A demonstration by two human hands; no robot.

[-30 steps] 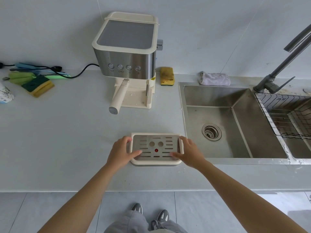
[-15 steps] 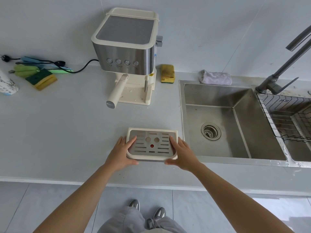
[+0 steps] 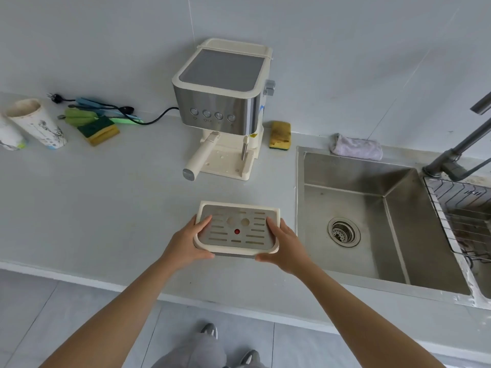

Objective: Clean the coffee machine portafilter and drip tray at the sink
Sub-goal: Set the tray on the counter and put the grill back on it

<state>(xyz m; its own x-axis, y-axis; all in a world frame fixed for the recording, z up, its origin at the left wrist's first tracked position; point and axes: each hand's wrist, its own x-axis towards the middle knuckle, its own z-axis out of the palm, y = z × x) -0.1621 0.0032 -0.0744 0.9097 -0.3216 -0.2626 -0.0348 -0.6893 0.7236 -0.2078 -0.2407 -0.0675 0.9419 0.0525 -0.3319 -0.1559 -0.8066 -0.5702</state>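
Observation:
The cream drip tray [image 3: 237, 228] with its slotted metal grate and red dot is held just above the grey counter, left of the sink [image 3: 372, 219]. My left hand [image 3: 186, 243] grips its left end, thumb under the front edge and fingers over the grate. My right hand [image 3: 285, 243] grips the right end the same way. The coffee machine [image 3: 223, 102] stands at the back against the wall. Its portafilter [image 3: 202, 155] is still locked in, cream handle pointing forward and left. The machine's bare base [image 3: 228, 163] shows where the tray sat.
A yellow sponge [image 3: 280, 135] lies right of the machine, a grey cloth [image 3: 356, 147] behind the sink. The tap [image 3: 457, 155] and a wire rack [image 3: 462, 219] are at the right. Paper cups [image 3: 34, 123], a green-yellow sponge [image 3: 98, 130] and utensils [image 3: 106, 110] lie far left.
Both hands shifted from resting on top of the tray to gripping its ends, and the tray has lifted slightly off the counter. The view has pulled back and left.

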